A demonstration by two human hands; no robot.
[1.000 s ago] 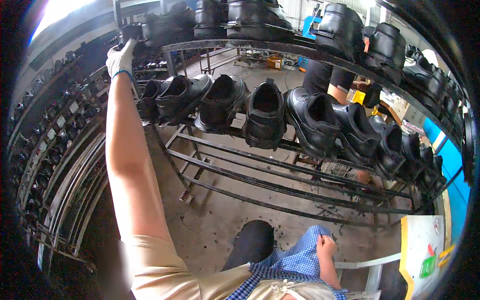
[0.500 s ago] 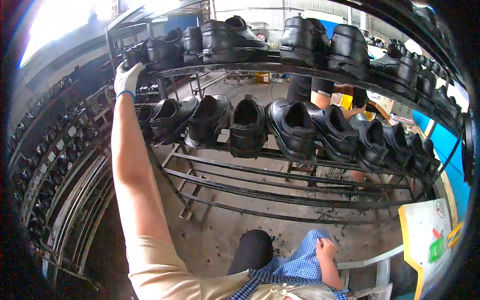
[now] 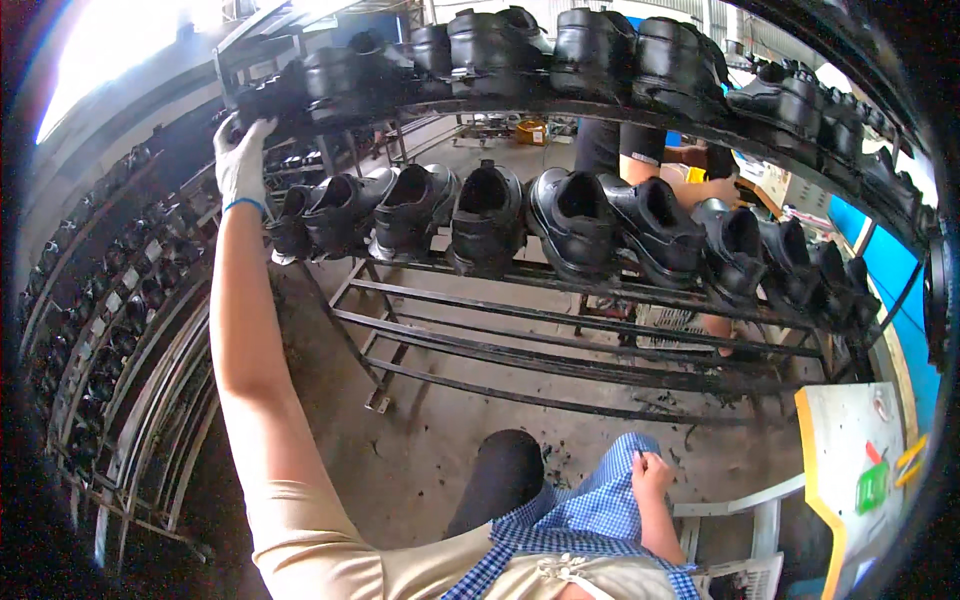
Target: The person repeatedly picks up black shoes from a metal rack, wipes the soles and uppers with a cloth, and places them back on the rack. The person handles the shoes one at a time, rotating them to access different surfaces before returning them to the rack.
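Observation:
My left hand (image 3: 242,168), in a white glove with a blue cuff, reaches up to the left end of the upper shelf. Its thumb and fingers curve around something dark there, either the end shoe or the rack's frame; I cannot tell which. Beside it a row of black shoes (image 3: 490,55) stands on the upper shelf of the metal rack (image 3: 560,108). Below, another row of black shoes (image 3: 487,215) has its openings turned toward me. My bare right hand (image 3: 652,474) is closed on a bunched blue-and-white checked apron (image 3: 575,520) at my lap.
A second rack full of dark shoes (image 3: 110,310) runs along the left. Behind the shoes a co-worker's arm (image 3: 710,190) shows. A white board with a yellow edge (image 3: 850,460) stands at the right, near a pale metal frame (image 3: 765,530). Dark scraps litter the floor (image 3: 420,470).
The shoes and rack sit higher in the picture. My left hand has shifted a little down and left relative to the end shoe. The right hand keeps its hold on the apron.

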